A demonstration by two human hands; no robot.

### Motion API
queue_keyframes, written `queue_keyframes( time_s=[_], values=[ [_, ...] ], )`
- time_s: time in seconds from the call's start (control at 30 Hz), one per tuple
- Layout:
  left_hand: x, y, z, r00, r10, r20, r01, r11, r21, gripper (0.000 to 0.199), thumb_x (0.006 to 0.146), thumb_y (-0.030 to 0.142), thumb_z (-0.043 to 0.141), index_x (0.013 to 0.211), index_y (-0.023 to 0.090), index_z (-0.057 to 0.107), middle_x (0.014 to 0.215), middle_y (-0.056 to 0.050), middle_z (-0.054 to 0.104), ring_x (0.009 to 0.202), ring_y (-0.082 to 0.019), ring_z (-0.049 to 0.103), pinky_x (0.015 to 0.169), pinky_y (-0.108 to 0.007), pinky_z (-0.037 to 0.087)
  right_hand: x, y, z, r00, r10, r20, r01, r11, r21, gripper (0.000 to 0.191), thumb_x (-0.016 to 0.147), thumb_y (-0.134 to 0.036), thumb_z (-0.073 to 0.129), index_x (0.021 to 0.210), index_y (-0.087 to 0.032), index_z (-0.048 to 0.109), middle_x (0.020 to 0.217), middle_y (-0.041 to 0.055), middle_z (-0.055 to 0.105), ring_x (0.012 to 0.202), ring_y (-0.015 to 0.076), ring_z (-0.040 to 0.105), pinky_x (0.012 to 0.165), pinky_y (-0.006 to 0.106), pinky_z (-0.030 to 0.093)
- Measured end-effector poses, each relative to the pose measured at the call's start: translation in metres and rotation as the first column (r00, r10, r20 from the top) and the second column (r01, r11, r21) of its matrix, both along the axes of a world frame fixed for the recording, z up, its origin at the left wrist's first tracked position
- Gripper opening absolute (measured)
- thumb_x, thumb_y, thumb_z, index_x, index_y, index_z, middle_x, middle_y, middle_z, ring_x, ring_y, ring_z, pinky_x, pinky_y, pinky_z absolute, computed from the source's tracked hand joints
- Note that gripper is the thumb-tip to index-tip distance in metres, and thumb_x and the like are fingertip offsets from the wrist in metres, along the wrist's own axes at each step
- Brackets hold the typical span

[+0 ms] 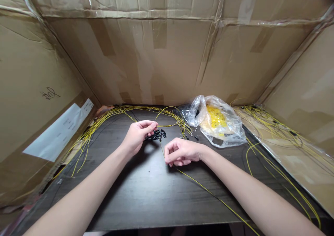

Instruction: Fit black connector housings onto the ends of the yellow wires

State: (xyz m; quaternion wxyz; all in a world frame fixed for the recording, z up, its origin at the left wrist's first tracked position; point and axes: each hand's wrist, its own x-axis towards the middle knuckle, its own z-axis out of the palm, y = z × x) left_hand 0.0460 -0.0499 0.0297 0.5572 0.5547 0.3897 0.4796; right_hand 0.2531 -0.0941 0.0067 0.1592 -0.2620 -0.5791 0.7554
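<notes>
- Marker scribble (50, 94) on the left cardboard wall (31, 62), pretty much unreadable, same for the white label (58, 131)
- Left hand (138, 135) pinched shut just above the black plastic bits (157, 135), can't tell on what
- Right hand (181, 152) curled, fingertips on a yellow wire (194, 183)
- Clear plastic bag (231, 131) of yellow pieces (215, 117) near the far edge of the dark wood table (135, 201)

The left forearm (83, 194) and right forearm (253, 190) are bare, slender and smooth, narrowing to slim wrists. The left hand (137, 136) and right hand (181, 152) are small and narrow, with long, thin fingers (174, 151).
</notes>
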Motion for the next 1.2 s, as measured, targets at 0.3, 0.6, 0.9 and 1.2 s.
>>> queue_keyframes(
  time_s=[0.3,0.6,0.9,1.2],
  values=[
    [-0.010,0.004,0.005,0.987,-0.120,0.106,0.132,0.984,-0.117,0.024,0.066,0.029,0.083,0.081,0.012,0.075,0.075,-0.006,0.065,0.062,-0.010,0.053,0.059,-0.023,0.041,0.000,-0.008,0.003,0.937,0.332,0.106,-0.325,0.942,-0.079,0.034,0.070,-0.035,0.081,0.093,-0.011,0.069,0.079,0.0022,0.069,0.044,0.0041,0.055,0.028,0.012,0.027],
    [-0.008,-0.005,0.005,0.946,-0.305,-0.111,0.298,0.952,-0.068,0.021,0.066,0.030,0.082,0.078,0.014,0.076,0.081,-0.009,0.069,0.065,-0.013,0.056,0.062,-0.026,0.046,-0.008,-0.002,0.003,0.982,-0.184,-0.044,0.187,0.978,0.093,0.041,0.075,-0.043,0.075,0.102,-0.013,0.066,0.090,0.0069,0.070,0.045,0.0030,0.052,0.030,0.013,0.020],
    [-0.002,-0.006,0.000,0.966,-0.248,-0.073,0.248,0.969,-0.009,0.017,0.070,0.028,0.081,0.081,0.016,0.077,0.084,-0.007,0.071,0.068,-0.012,0.056,0.065,-0.024,0.044,-0.005,-0.001,-0.001,0.977,-0.209,-0.036,0.212,0.966,0.147,0.030,0.071,-0.039,0.078,0.077,-0.012,0.067,0.072,0.0030,0.069,0.042,0.0036,0.046,0.030,0.015,0.019],
    [-0.004,-0.004,0.000,0.971,-0.229,-0.061,0.228,0.973,-0.030,0.019,0.069,0.028,0.082,0.082,0.015,0.077,0.083,-0.008,0.070,0.066,-0.011,0.054,0.062,-0.024,0.043,-0.006,-0.005,0.001,0.992,0.044,0.117,-0.069,0.975,0.213,0.035,0.076,-0.041,0.075,0.095,-0.012,0.070,0.079,0.0043,0.068,0.047,0.0047,0.053,0.032,0.013,0.028]
  ],
)
